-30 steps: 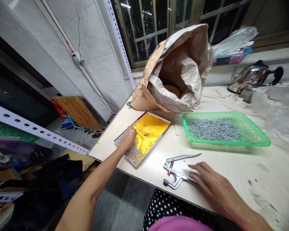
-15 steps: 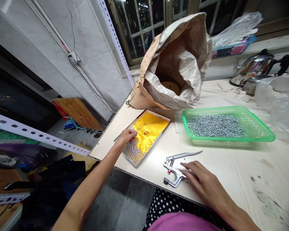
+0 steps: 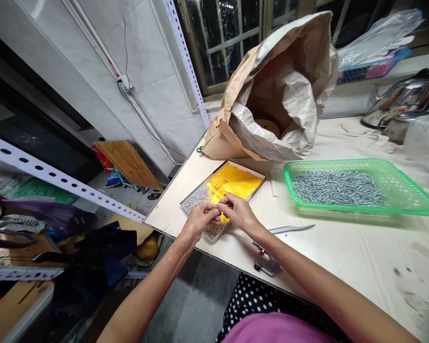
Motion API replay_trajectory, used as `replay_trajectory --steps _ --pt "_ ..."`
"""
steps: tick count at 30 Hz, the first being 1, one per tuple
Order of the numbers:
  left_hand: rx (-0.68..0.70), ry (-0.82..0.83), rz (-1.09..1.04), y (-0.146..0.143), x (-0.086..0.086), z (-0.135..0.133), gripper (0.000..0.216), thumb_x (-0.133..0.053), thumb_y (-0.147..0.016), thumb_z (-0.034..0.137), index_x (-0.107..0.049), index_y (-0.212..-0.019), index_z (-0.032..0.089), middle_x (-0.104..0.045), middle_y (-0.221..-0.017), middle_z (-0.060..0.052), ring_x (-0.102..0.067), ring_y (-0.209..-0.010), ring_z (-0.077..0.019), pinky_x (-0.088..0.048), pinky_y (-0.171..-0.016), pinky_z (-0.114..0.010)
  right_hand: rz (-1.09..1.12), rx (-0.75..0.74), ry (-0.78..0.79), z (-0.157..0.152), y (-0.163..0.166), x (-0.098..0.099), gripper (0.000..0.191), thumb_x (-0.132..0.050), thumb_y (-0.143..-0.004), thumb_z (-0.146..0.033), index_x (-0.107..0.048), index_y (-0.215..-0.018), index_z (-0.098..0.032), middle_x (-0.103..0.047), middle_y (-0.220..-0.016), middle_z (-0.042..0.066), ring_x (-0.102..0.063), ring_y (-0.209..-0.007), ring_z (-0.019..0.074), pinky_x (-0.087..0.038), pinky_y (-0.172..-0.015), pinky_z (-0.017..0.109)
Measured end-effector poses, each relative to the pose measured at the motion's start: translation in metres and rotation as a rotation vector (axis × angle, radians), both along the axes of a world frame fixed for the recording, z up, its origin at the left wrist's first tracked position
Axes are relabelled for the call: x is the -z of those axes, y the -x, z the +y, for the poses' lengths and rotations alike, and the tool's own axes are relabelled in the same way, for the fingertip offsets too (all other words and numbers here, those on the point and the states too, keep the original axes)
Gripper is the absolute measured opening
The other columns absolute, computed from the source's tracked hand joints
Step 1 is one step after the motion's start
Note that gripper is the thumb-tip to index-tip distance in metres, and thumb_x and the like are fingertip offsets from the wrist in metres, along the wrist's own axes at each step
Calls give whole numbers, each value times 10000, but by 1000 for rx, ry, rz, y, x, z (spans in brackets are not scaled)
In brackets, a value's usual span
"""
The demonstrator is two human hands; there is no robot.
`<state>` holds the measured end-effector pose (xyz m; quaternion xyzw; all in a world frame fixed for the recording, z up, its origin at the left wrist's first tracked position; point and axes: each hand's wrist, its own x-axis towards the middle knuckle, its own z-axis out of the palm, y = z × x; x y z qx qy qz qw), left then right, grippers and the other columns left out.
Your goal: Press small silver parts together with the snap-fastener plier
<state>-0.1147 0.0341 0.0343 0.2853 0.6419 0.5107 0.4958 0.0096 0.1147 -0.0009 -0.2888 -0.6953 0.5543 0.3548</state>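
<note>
Over the shallow tray (image 3: 260,183), my left hand (image 3: 201,220) and my right hand (image 3: 237,213) meet with their fingertips pinched together. Whatever sits between the fingers is too small or hidden to make out. A yellow printed sheet (image 3: 241,180) lines the tray, and small silvery metal pieces (image 3: 197,197) lie loose at its left and near end. Below my right forearm, a pair of hand pliers (image 3: 293,228) with a round jaw rests on the table, partly covered by the arm.
A green plastic basket (image 3: 411,193) holding many small metal pieces (image 3: 338,188) stands to the right. Behind the tray leans a large open paper sack (image 3: 232,114). A metal kettle (image 3: 402,97) is at the back right. The table's edge (image 3: 171,234) runs along the left and front.
My right hand has left the spot beside the pliers and come over the tray to my left hand. My left hand has shifted slightly towards the near end. The camera view has turned a little left.
</note>
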Motion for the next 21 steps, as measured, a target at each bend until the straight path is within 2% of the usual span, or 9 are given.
replay_trajectory --steps 7,12,14,17,19,21 --pt "10 54 -160 9 9 -7 313 -869 -640 283 -657 -764 89 -665 -638 -28 -622 -544 -90 -565 -613 -221 -72 2 84 -3 8 -1 95 -553 -793 -259 -544 -718 -201 -593 -624 -20 -562 -562 132 -424 -538 248" --pt "-68 52 -134 11 -2 -5 282 -855 -648 252 -661 -772 89 -653 -633 -25 -614 -557 -94 -567 -614 -228 -74 60 -46 -6 18 -6 64 -523 -818 -190 -575 -781 -195 -625 -688 -16 -597 -633 135 -460 -618 256" --pt "-133 7 -21 13 -9 -4 264 -838 -647 256 -658 -758 98 -649 -663 -17 -602 -579 -94 -555 -590 -217 -126 87 -182 -3 17 -12 66 -538 -850 -194 -602 -841 -180 -660 -810 25 -617 -743 155 -476 -721 289" --pt "-250 -139 352 12 -17 -7 234 -788 -665 291 -668 -776 123 -646 -720 4 -570 -594 -86 -513 -550 -190 -219 131 -425 5 -6 -24 153 -563 -902 -238 -619 -1011 -146 -644 -1042 104 -609 -884 181 -459 -847 338" --pt "-230 -177 541 3 -18 -13 240 -751 -687 328 -677 -808 134 -645 -717 12 -556 -579 -84 -487 -540 -184 -252 136 -501 8 -35 -32 195 -539 -938 -264 -609 -1080 -151 -630 -1086 107 -605 -910 181 -462 -857 341" --pt "-115 -128 532 -14 -17 -21 258 -724 -701 361 -674 -818 136 -637 -682 13 -551 -549 -85 -473 -532 -190 -275 140 -523 3 -72 -36 185 -504 -965 -281 -618 -1061 -173 -641 -1043 83 -606 -926 185 -471 -847 339"
